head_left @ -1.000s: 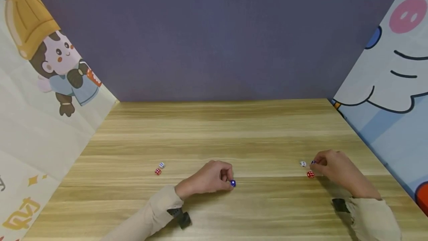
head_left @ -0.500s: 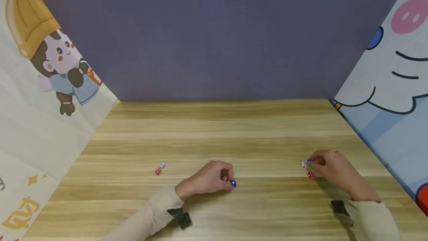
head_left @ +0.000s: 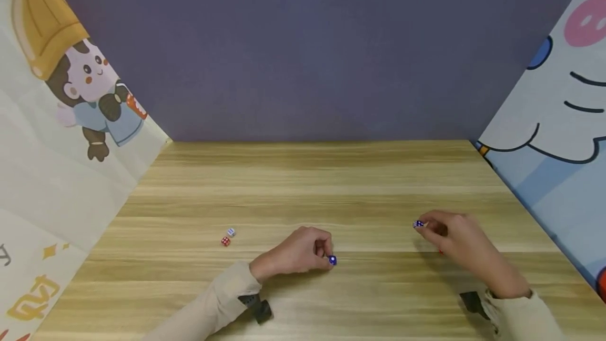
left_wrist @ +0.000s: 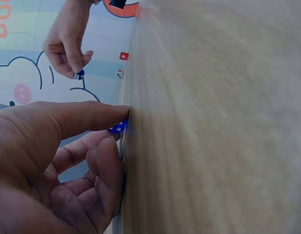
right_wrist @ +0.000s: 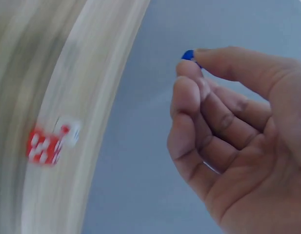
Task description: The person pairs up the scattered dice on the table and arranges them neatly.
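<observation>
My left hand (head_left: 300, 251) pinches a blue die (head_left: 333, 260) between thumb and fingertip, down at the tabletop. My right hand (head_left: 459, 238) holds a second blue die (head_left: 418, 224) between thumb and index finger, raised off the table. In the right wrist view, a red die (right_wrist: 44, 147) and a white die (right_wrist: 68, 130) lie on the table beside that hand. From the head view the hand hides the white one and most of the red one. To the left of my left hand, another white die (head_left: 231, 232) and red die (head_left: 225, 241) lie close together.
The wooden tabletop (head_left: 303, 188) ends at a dark grey-purple panel (head_left: 303, 51) at the back. Printed cloths with cartoon figures flank it on the left (head_left: 28, 172) and right (head_left: 568, 188). Small black devices sit at both wrists.
My right hand has lifted its blue die from beside the white and red dice and moved left. My left hand stays in place with its blue die. The head view has shifted slightly.
</observation>
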`<state>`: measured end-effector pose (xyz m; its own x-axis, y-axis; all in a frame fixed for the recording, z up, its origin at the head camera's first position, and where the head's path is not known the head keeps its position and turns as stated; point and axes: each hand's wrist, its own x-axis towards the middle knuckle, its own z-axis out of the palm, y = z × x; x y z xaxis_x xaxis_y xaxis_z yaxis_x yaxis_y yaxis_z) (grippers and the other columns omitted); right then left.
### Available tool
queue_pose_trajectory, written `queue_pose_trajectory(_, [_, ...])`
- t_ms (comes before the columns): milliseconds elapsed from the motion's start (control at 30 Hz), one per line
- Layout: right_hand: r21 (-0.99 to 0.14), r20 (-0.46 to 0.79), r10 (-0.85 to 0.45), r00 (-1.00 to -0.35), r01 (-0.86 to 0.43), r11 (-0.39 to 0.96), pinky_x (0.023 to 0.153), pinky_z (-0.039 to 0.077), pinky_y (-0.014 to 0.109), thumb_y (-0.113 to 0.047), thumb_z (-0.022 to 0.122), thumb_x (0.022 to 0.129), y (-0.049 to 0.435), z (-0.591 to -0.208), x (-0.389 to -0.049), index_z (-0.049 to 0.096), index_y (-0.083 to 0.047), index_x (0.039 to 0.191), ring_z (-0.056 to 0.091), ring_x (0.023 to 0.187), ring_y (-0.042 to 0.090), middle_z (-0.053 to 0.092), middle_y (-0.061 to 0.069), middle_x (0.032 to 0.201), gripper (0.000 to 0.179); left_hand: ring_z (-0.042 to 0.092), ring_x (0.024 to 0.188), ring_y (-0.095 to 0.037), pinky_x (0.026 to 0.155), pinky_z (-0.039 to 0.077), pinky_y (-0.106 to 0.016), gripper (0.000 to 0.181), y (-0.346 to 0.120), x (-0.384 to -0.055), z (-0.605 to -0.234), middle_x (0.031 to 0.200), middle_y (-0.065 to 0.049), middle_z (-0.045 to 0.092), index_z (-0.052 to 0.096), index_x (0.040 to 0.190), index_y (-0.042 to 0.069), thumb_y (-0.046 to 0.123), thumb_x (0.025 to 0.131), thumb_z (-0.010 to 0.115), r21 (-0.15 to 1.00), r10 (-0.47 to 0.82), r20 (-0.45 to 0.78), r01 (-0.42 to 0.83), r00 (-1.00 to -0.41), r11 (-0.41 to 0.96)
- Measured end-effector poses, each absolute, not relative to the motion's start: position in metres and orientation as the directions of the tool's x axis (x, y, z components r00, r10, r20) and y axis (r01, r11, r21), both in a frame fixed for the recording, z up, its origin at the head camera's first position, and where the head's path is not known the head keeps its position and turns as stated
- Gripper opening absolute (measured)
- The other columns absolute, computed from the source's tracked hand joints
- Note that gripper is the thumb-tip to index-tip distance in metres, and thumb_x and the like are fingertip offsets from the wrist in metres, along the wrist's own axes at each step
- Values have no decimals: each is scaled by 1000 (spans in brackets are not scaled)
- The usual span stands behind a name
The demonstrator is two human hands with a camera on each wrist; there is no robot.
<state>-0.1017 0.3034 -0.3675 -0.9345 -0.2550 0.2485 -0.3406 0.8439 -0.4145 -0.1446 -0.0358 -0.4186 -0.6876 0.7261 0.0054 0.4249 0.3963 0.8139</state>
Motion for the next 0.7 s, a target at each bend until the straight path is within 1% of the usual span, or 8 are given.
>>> queue_pose_trajectory(100, [-400, 259, -299, -918, -384, 832, 52, 48, 23, -13, 76, 87, 289, -363, -98, 72, -9, 94, 56, 61, -3, 65, -14, 73, 9, 47, 54, -1, 53, 39, -17, 16, -36, -144, -418, 64, 7, 57, 66, 78, 13, 6, 80, 81, 819, 728, -2, 417, -685, 394])
queue_pose_trajectory(233, [-424, 231, -367, -901, -433, 796, 56, 50, 22, -11, 76, 87, 271, -359, -94, 72, -11, 94, 56, 64, -5, 63, -16, 73, 9, 47, 53, -1, 51, 39, -16, 15, -36, -145, -418, 64, 6, 56, 66, 79, 11, 6, 81, 80, 820, 733, 1, 420, -680, 388])
queue_pose_trajectory(400, [-446, 182, -446, -876, -478, 757, 59, 52, 21, -12, 73, 89, 250, -355, -89, 72, -11, 98, 59, 69, -5, 66, -15, 78, 9, 47, 51, -1, 49, 39, -17, 15, -36, -145, -419, 64, 6, 57, 66, 79, 11, 7, 82, 80, 825, 732, -2, 412, -682, 386])
queue_pose_trajectory(533, [-434, 149, -486, -861, -499, 750, 57, 51, 21, -15, 72, 91, 234, -353, -90, 73, -13, 98, 59, 68, -5, 67, -14, 80, 8, 47, 51, -2, 51, 40, -17, 16, -36, -145, -420, 64, 5, 58, 66, 79, 12, 7, 81, 81, 821, 729, -1, 415, -685, 391])
queue_pose_trajectory(700, [-382, 121, -549, -827, -549, 743, 56, 47, 22, -16, 73, 91, 217, -355, -97, 73, -14, 98, 52, 64, -7, 64, -15, 77, 7, 48, 53, -2, 53, 39, -17, 17, -35, -145, -420, 63, 6, 58, 66, 78, 12, 6, 80, 81, 816, 729, 0, 421, -684, 396])
